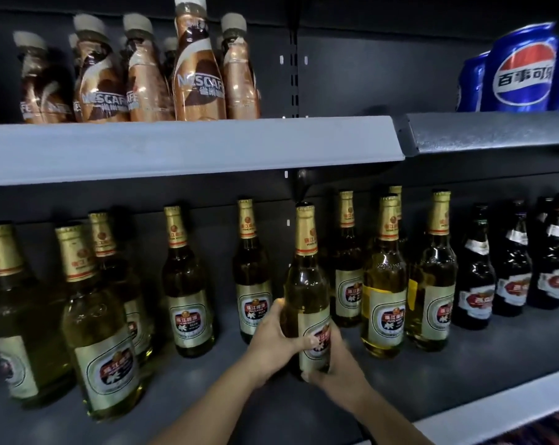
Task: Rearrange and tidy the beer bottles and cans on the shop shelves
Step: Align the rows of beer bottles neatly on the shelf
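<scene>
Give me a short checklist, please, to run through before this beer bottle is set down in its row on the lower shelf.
1. Grip: left hand and right hand both wrap the held bottle: ok.
2. Bottle upright: ok.
3. Label facing forward: ok.
4. Open shelf space beside it: ok.
5. Clear of the neighbouring bottle to the right: ok.
6. Base resting on the shelf: cannot tell.
</scene>
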`<state>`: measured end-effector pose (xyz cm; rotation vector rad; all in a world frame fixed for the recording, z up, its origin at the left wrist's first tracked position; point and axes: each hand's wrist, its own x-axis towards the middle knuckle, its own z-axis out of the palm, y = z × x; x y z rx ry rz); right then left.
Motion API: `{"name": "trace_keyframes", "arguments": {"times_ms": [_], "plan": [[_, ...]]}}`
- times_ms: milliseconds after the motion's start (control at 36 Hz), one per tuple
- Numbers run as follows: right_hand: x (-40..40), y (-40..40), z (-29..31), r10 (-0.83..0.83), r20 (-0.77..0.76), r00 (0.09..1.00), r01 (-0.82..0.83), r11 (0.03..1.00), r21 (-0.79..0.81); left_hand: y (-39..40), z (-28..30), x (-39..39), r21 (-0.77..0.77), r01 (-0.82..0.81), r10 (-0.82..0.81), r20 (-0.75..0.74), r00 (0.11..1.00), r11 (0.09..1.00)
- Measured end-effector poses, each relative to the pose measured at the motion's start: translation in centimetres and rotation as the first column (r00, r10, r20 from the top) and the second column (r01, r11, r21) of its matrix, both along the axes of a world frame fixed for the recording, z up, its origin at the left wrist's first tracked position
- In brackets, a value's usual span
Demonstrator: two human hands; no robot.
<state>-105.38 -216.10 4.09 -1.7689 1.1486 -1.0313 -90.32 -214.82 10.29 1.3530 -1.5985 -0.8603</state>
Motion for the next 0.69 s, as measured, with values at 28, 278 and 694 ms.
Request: {"name": "trace_keyframes", "arguments": {"times_ms": [28,278,694], "plan": [[0.0,0.1,0.2,-0.039,-0.045,0.998,0.038,0.999,-0.016,-0.1,0.2,0.2,0.013,0.018,-0.018,-0.011,1.0,1.0],[0.5,0.5,0.8,-0.201,-0.231,0.952,0.178,0.977,-0.114,-0.2,0.6,0.6,0.031,0.032,-0.034,0.078,0.996,0.999],[0.4,1.0,1.2,-0.222,-0.248,0.943,0.19,0.971,-0.147,0.9,1.4,2.5,-0.383,-0.549,0.577,-0.051,0.815,0.743]]}}
